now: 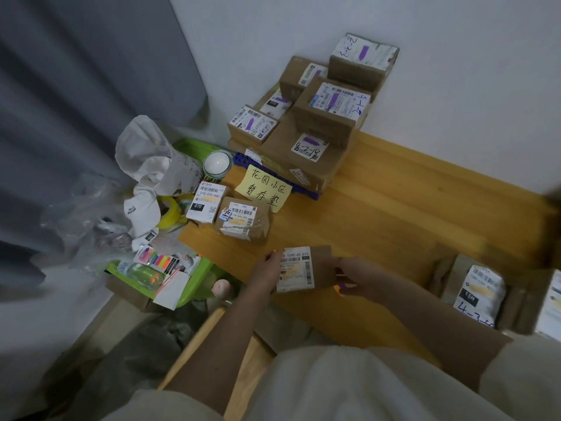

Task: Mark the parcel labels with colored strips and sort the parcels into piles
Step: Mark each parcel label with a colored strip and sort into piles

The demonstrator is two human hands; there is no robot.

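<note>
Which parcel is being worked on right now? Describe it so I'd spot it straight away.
Start at the wooden table and look to its near edge, well in front of the tall pile of purple-marked boxes by the wall. The small brown parcel there is the only one held between the left hand and right hand.

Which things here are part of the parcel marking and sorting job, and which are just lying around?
Job:
held parcel, gripped by left hand and right hand
purple-marked pile
two unmarked parcels
colored strips
yellow sign

Lying about:
yellow tape roll
white cap
plastic bottle
</note>
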